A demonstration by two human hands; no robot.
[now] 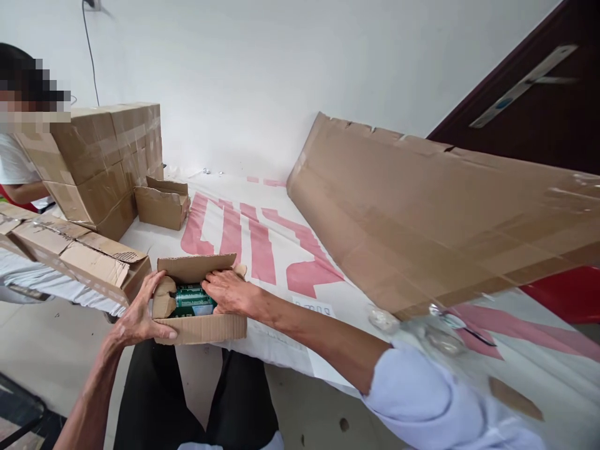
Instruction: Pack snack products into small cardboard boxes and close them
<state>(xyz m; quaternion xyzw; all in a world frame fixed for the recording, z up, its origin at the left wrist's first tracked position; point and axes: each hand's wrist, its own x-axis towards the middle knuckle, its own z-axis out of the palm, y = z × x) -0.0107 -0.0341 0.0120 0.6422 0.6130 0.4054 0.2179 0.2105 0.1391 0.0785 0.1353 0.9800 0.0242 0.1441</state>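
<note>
A small open cardboard box (201, 330) sits at the table's near edge, above my lap, with its back flap standing up. Inside lie green items with pale print (188, 299); their exact kind is unclear. My left hand (143, 315) grips the box's left end, thumb on the front wall and fingers at the back corner. My right hand (229, 292) reaches over the right end, its fingers stretched out and bent down onto the green contents. Its palm covers the right part of the inside. I see nothing held in that hand.
A stack of taped cartons (103, 156) and a small open carton (162, 205) stand at the left. Closed boxes (89, 256) line the near left edge. A large cardboard sheet (435, 212) leans at right, near clear plastic (440, 337). Another person (19, 156) sits far left.
</note>
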